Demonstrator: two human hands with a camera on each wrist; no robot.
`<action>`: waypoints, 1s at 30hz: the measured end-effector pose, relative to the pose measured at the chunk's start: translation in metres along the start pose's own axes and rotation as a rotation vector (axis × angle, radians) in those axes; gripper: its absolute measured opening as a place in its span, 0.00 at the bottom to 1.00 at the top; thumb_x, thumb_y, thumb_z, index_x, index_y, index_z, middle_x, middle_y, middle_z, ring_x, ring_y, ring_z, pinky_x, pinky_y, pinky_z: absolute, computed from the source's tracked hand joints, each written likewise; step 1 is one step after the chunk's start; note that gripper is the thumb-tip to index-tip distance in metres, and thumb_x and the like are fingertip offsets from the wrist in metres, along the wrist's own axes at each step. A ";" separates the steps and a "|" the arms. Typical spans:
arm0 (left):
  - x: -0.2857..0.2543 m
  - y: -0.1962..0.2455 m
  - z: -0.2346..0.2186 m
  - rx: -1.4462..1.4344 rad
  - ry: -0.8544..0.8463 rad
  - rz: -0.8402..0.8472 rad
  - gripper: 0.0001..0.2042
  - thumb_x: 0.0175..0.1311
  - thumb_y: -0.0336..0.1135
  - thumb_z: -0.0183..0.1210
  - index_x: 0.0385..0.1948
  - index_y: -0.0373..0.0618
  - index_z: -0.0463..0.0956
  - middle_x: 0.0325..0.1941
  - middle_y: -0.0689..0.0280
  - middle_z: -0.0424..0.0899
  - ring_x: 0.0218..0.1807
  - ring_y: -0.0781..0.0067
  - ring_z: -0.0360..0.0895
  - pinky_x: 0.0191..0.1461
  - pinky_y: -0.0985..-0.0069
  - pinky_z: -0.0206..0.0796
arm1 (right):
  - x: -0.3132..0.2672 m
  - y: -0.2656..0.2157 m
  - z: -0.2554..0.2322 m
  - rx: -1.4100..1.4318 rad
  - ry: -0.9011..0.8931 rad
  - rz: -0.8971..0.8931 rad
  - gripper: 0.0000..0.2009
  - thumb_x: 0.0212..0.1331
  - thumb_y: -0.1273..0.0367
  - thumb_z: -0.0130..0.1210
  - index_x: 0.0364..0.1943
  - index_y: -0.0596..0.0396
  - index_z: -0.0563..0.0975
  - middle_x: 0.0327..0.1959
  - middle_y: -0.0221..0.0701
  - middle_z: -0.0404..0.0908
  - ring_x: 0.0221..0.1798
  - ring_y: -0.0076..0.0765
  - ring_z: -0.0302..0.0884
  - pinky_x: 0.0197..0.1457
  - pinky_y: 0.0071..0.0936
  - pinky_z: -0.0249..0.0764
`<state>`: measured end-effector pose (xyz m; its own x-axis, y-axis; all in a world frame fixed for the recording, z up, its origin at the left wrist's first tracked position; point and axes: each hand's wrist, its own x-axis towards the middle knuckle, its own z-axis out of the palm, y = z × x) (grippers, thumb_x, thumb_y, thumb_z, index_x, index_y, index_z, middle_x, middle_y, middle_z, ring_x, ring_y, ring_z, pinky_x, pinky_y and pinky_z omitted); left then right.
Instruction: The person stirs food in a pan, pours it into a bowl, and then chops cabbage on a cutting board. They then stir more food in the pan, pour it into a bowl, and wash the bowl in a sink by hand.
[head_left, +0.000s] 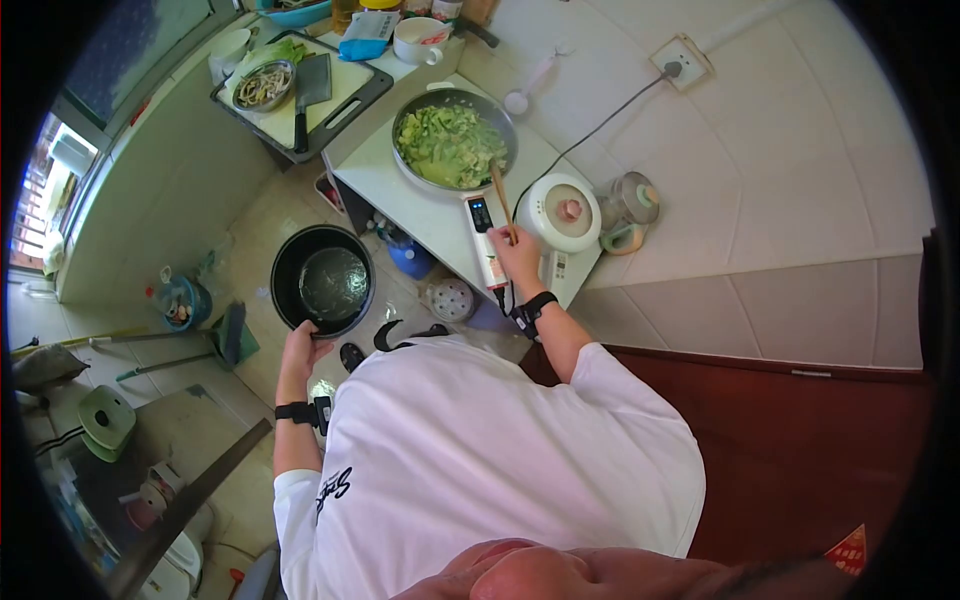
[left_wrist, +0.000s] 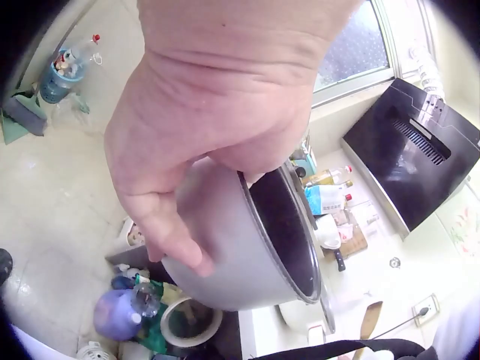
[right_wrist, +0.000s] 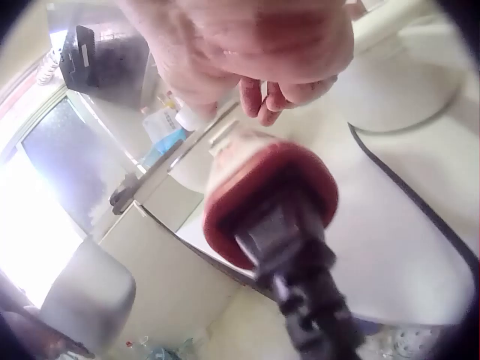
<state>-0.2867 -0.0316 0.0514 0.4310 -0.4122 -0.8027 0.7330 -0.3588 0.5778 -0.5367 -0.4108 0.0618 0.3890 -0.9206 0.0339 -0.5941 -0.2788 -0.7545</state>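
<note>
The left hand (head_left: 305,350) (left_wrist: 210,135) grips the rim of a dark-lined inner pot (head_left: 323,280) (left_wrist: 225,240), fingers spread along its grey outer wall; the inside looks wet in the head view. In the right hand (head_left: 517,258) (right_wrist: 262,45) is a wooden spatula (head_left: 502,200), its end in the pan (head_left: 455,137) of chopped green food with yellowish bits. Under that hand lies the pan's white handle (head_left: 483,240) with a lit panel; the right wrist view shows its red-rimmed end (right_wrist: 270,195) with a black plug.
A round white appliance (head_left: 560,212) and a glass jug (head_left: 632,200) stand right of the pan. A cutting board (head_left: 335,100) at the back left holds a cleaver (head_left: 312,85) and a bowl (head_left: 264,86). On the floor are a blue bottle (head_left: 410,257) and a small bin (head_left: 183,303).
</note>
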 end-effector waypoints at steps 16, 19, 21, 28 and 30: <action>0.027 0.053 0.076 0.133 -0.076 0.047 0.15 0.64 0.36 0.43 0.44 0.36 0.73 0.42 0.57 0.85 0.42 0.63 0.85 0.40 0.74 0.75 | 0.021 -0.004 0.014 0.497 -0.524 0.304 0.17 0.46 0.68 0.68 0.39 0.63 0.78 0.33 0.33 0.82 0.32 0.28 0.80 0.39 0.25 0.75; 0.031 0.060 0.086 0.144 -0.048 0.056 0.15 0.64 0.36 0.43 0.44 0.37 0.73 0.42 0.57 0.85 0.42 0.63 0.85 0.41 0.73 0.75 | 0.023 -0.005 0.018 0.588 -0.618 0.352 0.15 0.47 0.69 0.67 0.37 0.62 0.78 0.31 0.33 0.82 0.31 0.28 0.80 0.38 0.25 0.75; 0.035 0.063 0.088 0.138 -0.064 0.028 0.15 0.64 0.36 0.44 0.45 0.38 0.73 0.42 0.57 0.85 0.41 0.63 0.85 0.40 0.73 0.76 | 0.023 -0.003 0.022 0.672 -0.663 0.366 0.14 0.48 0.69 0.66 0.37 0.62 0.77 0.30 0.32 0.82 0.31 0.27 0.80 0.37 0.25 0.74; 0.050 0.094 0.089 0.246 -0.115 0.035 0.15 0.65 0.38 0.44 0.45 0.39 0.72 0.42 0.57 0.84 0.41 0.63 0.85 0.40 0.73 0.76 | 0.020 -0.025 0.015 0.610 -0.508 0.306 0.12 0.47 0.71 0.66 0.34 0.60 0.76 0.26 0.31 0.81 0.27 0.27 0.80 0.32 0.26 0.75; 0.051 0.102 0.093 0.284 -0.111 0.042 0.15 0.65 0.38 0.45 0.44 0.38 0.72 0.41 0.57 0.85 0.40 0.64 0.85 0.39 0.73 0.76 | 0.015 -0.030 0.013 0.602 -0.456 0.270 0.10 0.47 0.73 0.64 0.31 0.59 0.75 0.23 0.30 0.79 0.24 0.28 0.79 0.28 0.26 0.75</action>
<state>-0.2388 -0.1672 0.0829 0.3858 -0.5150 -0.7654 0.5324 -0.5533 0.6406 -0.5036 -0.4129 0.0760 0.6126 -0.6967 -0.3734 -0.2771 0.2531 -0.9269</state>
